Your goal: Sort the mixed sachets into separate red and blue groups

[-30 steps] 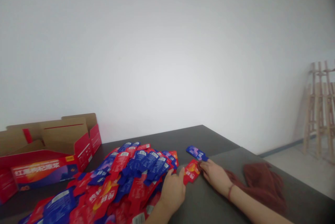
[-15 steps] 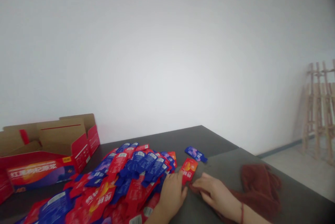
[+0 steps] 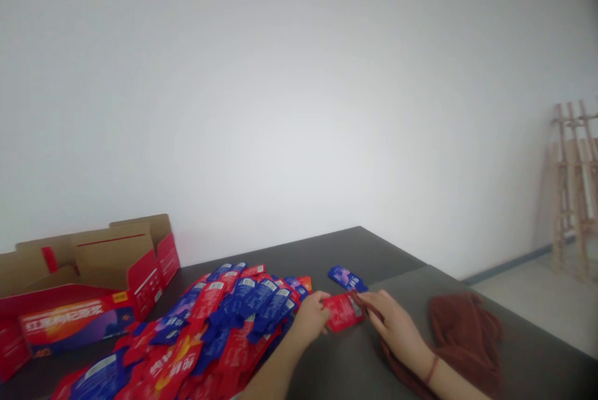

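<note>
Pale, plain wall [image 3: 299, 107] fills the upper part of the frame, and below it a dark table [image 3: 308, 253] runs from the lower left to the lower right. At the right edge of the frame, wooden racks [image 3: 577, 194] stand on a grey floor [image 3: 527, 275] beyond the table.

Just below and right of centre, the left hand [image 3: 312, 318] reaches up from the bottom of the frame, its forearm slanting up and to the right, fingers bent and pinching the left end of a red sachet [image 3: 343, 313]. From the lower right, the right forearm slants up and to the left; the right hand [image 3: 390, 322] has its back turned upward and its fingers closed on a bunched end of a brown cloth [image 3: 467, 331], which meets the sachet's right end. A reddish band [image 3: 431, 370] circles the right wrist.

Above the sachet, a blue sachet [image 3: 346, 278] lies alone on the table, near the fingers of the right hand. A heap of red and blue sachets [image 3: 219, 325] spreads across the lower left and bottom centre, beside the left hand. Behind its left side, at the left edge, sits an open red cardboard box [image 3: 79, 325] with brown inner walls.
</note>
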### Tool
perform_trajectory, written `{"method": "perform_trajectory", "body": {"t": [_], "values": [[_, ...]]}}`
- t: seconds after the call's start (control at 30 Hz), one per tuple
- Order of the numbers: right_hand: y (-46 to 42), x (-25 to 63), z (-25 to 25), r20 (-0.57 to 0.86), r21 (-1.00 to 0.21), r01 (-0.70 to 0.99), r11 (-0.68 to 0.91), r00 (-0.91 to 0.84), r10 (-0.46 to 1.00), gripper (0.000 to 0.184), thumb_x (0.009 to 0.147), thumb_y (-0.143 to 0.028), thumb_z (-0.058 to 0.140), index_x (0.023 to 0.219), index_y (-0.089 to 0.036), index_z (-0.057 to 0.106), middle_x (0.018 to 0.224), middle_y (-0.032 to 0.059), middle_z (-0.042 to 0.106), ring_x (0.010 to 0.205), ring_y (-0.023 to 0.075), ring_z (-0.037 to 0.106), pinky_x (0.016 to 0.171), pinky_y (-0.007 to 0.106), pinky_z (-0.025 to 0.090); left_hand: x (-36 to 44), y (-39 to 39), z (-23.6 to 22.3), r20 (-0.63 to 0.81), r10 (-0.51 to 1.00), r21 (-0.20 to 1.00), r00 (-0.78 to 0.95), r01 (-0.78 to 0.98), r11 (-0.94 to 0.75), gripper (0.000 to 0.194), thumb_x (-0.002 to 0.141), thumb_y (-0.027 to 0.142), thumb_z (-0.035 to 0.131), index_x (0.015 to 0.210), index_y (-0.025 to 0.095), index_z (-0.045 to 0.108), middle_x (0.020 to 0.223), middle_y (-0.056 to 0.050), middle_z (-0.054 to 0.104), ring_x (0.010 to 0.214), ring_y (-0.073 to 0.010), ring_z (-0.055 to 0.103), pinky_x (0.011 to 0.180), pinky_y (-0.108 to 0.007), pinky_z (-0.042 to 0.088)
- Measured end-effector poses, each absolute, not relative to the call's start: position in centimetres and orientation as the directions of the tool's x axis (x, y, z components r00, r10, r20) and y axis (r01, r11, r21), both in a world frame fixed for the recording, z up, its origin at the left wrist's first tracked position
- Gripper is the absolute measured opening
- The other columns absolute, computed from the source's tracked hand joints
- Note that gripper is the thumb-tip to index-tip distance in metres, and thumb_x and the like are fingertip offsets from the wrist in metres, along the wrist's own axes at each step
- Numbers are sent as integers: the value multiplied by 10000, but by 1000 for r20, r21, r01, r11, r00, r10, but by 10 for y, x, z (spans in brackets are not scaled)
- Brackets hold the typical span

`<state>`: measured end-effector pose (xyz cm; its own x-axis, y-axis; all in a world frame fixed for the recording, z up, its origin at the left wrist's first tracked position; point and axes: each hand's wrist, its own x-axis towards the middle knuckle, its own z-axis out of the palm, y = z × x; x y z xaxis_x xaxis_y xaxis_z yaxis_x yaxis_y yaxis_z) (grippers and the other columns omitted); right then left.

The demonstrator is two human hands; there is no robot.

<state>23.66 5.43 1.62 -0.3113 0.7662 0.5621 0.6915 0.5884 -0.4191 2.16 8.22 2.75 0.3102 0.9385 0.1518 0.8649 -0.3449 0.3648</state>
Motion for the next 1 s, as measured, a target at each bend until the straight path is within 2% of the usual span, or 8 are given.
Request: {"method": "perform_trajectory", "body": {"t": [0.1, 0.23, 0.4, 0.57, 0.67, 0.8, 0.9, 1.0], "values": [[55, 232, 15, 534, -387, 713, 584, -344, 773, 384, 862, -159, 399, 1172, -184, 625, 1204, 77, 636, 1084, 213, 545, 979, 346, 414, 14, 80, 22, 155, 948, 404, 277, 858, -317, 370, 791, 49, 397, 1105, 148, 565, 840, -18, 684, 707, -142, 644, 689, -253, 508], [52, 221, 12, 434, -327, 779, 535, -378, 817, 390, 821, -96, 411, 1126, -162, 644, 1180, 76, 649, 1063, 210, 548, 978, 325, 401, -4, 52, 16, 283, 920, 361, 272, 858, -365, 427, 763, 18, 384, 1124, 156, 564, 1165, -73, 596, 1116, -177, 525, 993, -310, 384], [48, 206, 20, 338, -181, 870, 459, -383, 860, 334, 811, -83, 419, 1027, -153, 665, 1050, 89, 683, 977, 235, 563, 922, 335, 408, -17, 14, 9, 220, 845, 146, 487, 840, -522, 397, 793, 64, 386, 1115, 180, 585, 1184, -60, 598, 1101, -211, 513, 1016, -367, 347], [55, 173, 29, 268, -68, 839, 539, -505, 820, 247, 801, -104, 434, 848, -171, 667, 871, 78, 697, 900, 232, 567, 819, 309, 416, -13, 8, 12, 183, 830, 91, 527, 832, -548, 445, 831, 68, 335, 1209, 154, 553, 1275, -79, 552, 1193, -217, 445, 1041, -360, 303], [52, 159, 26, 255, -69, 749, 659, -626, 737, 240, 804, -130, 443, 883, -178, 664, 908, 69, 700, 874, 224, 565, 824, 317, 412, -14, 10, 13, 186, 828, 102, 529, 828, -552, 437, 845, 82, 324, 1209, 165, 551, 1246, -75, 565, 1164, -213, 462, 1022, -351, 319], [36, 172, 20, 260, -165, 633, 756, -712, 653, 350, 784, -107, 435, 1034, -216, 654, 1079, 35, 684, 963, 204, 563, 910, 307, 392, -15, 11, 12, 178, 823, 109, 539, 821, -561, 409, 839, 96, 346, 1183, 163, 556, 1210, -88, 571, 1119, -223, 478, 1000, -358, 330], [32, 200, 18, 261, -194, 679, 708, -660, 704, 422, 778, -96, 422, 1120, -220, 637, 1187, 40, 647, 1072, 209, 534, 981, 318, 358, -14, 12, 13, 160, 822, 98, 547, 820, -564, 387, 823, 103, 372, 1155, 149, 567, 1175, -109, 575, 1094, -239, 481, 985, -376, 334], [43, 223, 19, 276, -172, 800, 575, -521, 807, 387, 814, -124, 405, 1108, -204, 644, 1160, 69, 655, 1050, 234, 539, 961, 352, 376, -10, 13, 15, 156, 823, 84, 546, 823, -562, 337, 808, 113, 393, 1076, 138, 596, 1108, -115, 590, 1047, -250, 493, 958, -387, 347]]}}
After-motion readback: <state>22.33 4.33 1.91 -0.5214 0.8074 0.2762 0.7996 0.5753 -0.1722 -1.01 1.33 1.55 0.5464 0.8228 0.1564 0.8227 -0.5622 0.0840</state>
